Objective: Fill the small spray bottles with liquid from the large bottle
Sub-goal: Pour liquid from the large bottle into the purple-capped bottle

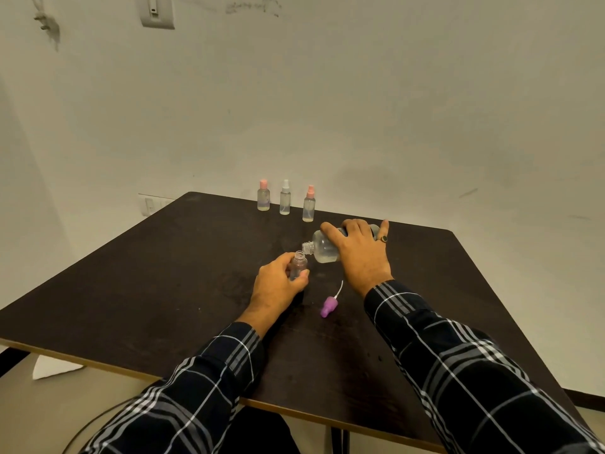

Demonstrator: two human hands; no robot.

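Now right hand (pixel 358 253) grips large bottle (pixel 324 247) tipped sideways, neck just above mouth of small bottle (pixel 298 265), upright in left hand (pixel 278 283) grip, mid-counter (pixel 163 273).

Dim warm indoor light, soft shadows, wide-angle warp at edges, slightly soft focus w/ no glare.

Left hand (pixel 278 285), right hand (pixel 357 255) curled, gripping

One view only: head-worn wide-angle cam, looked forward and down over the table (pixel 163 290) toward the wall (pixel 393 93). Sat close; left hand (pixel 278 285) and right hand (pixel 358 253) landed mid-frame.
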